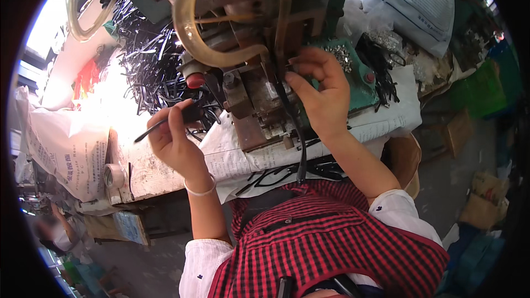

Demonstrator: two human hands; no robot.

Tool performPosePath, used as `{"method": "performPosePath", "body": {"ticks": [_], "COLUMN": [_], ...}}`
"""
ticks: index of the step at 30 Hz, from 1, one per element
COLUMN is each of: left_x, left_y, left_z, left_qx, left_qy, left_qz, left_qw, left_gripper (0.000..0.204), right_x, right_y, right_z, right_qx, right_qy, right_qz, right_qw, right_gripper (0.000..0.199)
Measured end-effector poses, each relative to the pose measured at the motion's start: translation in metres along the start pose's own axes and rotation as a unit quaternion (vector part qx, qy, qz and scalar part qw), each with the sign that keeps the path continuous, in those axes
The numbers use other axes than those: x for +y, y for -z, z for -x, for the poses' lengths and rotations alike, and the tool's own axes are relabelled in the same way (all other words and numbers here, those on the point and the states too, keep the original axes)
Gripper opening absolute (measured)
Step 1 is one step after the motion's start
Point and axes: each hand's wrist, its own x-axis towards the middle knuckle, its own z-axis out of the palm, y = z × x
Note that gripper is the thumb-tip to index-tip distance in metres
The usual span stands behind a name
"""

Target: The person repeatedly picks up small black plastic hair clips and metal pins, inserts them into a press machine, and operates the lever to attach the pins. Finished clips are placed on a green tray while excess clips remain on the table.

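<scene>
My left hand (175,142) is closed around a black eyeglass temple (191,113), left of the machine. Its slim end sticks out past my fingers. My right hand (324,89) is at the working head of a bench machine (243,96), thumb and fingertips drawn together. Whatever is between them is too small or hidden to make out. Beside those fingertips, a long black strip (293,118) runs from the machine down toward my apron. A clear yellowish hose (190,38) loops in front of the machine.
A big heap of black temples (157,55) lies behind my left hand. Right of the machine is a green tray (369,91) with small metal parts (341,57). Black pieces (276,176) lie on paper at the table's front edge. A tape roll (114,176) stands at the left.
</scene>
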Motion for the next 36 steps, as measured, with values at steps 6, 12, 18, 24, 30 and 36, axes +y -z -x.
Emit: {"method": "performPosePath", "body": {"ticks": [6,12,18,24,30,36], "left_x": [0.051,0.039,0.014,0.019,0.029,0.031], "left_y": [-0.030,-0.075,-0.083,-0.082,-0.047,0.019], "left_z": [0.016,0.030,0.028,0.032,0.066,0.032], "left_qx": [-0.152,-0.278,-0.259,-0.264,-0.289,-0.118], "left_qy": [-0.297,-0.464,-0.508,-0.468,-0.273,-0.269], "left_qz": [-0.073,-0.198,-0.180,-0.193,-0.167,-0.360], "left_qw": [0.940,0.818,0.801,0.821,0.902,0.886], "left_gripper": [0.024,0.025,0.023,0.029,0.033,0.016], "right_x": [-0.040,-0.034,0.055,0.038,0.048,0.042], "right_y": [-0.011,0.037,0.135,0.120,0.104,0.111], "right_z": [0.005,-0.015,-0.014,0.012,0.010,0.016], "right_qx": [-0.034,-0.137,0.095,-0.036,-0.051,0.013], "right_qy": [-0.036,-0.085,-0.064,-0.003,0.067,-0.022], "right_qz": [-0.047,0.016,0.284,0.481,0.573,0.495], "right_qw": [0.998,0.987,0.952,0.876,0.815,0.869], "right_gripper": [0.054,0.052,0.033,0.019,0.009,0.009]}}
